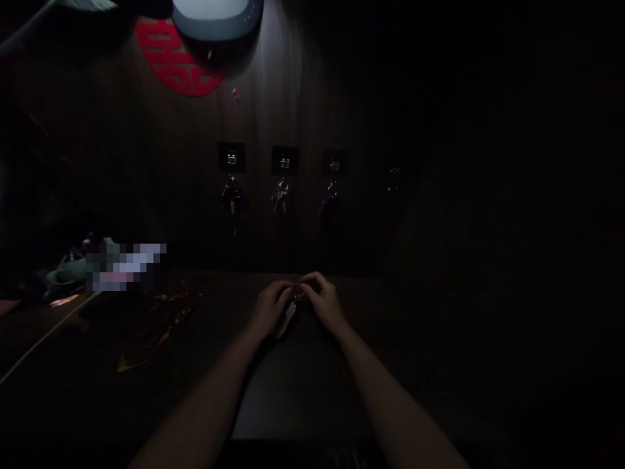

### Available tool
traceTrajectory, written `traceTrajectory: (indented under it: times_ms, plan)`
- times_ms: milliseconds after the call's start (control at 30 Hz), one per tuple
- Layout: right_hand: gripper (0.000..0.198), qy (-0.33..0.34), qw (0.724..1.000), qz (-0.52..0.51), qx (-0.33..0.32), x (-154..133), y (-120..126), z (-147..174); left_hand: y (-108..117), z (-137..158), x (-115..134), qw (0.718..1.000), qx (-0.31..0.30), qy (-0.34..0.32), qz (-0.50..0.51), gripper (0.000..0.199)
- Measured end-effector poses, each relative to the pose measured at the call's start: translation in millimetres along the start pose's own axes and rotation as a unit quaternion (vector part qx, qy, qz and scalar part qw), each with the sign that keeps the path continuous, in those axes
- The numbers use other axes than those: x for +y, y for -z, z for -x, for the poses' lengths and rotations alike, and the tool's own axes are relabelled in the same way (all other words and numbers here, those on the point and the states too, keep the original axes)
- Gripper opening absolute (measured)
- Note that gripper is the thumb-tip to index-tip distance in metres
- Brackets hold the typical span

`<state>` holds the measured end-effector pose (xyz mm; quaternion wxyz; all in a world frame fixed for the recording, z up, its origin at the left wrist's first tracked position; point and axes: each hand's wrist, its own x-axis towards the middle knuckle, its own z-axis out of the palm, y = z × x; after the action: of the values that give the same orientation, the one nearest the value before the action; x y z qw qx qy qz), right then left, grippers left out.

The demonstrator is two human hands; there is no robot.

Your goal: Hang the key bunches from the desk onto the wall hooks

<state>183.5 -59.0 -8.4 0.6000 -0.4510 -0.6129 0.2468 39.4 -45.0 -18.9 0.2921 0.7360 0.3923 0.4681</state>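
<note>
Both my hands meet over the dark wooden surface in front of me. Between them is a metal key ring (297, 293), with a pale, elongated piece (288, 319) hanging from it toward me. My left hand (271, 305) pinches the ring's left side between thumb and fingers. On the opposite side, my right hand (322, 298) is closed on the ring with thumb and forefinger. Low light hides the ring's details, and I cannot make out exactly what the pale piece is.
Dark hooks on the upright panel hold bunches of keys (281, 195), including one dark bunch (233, 198). A red round paper cut-out (176, 62) is above, partly behind a grey-white device (215, 19). At left lie a white cable (49, 335) and a red-gold item (159, 332).
</note>
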Motion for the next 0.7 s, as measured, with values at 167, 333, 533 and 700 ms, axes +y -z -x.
traceTrajectory:
  times_ms: [167, 333, 533, 700]
  plan:
    - [0.013, -0.024, 0.996, -0.070, 0.040, -0.5, 1.7, -3.7, -0.4, -0.7, 7.8, 0.997, -0.018, 0.030, 0.066, 0.022]
    - [0.018, -0.041, 0.994, -0.094, 0.047, 0.2, 0.9, -4.7, 0.8, -2.5, 12.9, 0.990, -0.003, 0.046, 0.133, 0.023]
    - [0.022, -0.081, 0.984, -0.156, 0.014, -4.0, 0.2, -2.3, 3.9, -2.9, 16.3, 0.975, 0.005, 0.063, 0.214, 0.025]
    - [0.021, -0.066, 0.986, -0.150, 0.037, -4.7, 2.2, -3.2, 3.5, -3.4, 14.8, 0.973, 0.010, 0.067, 0.222, 0.025]
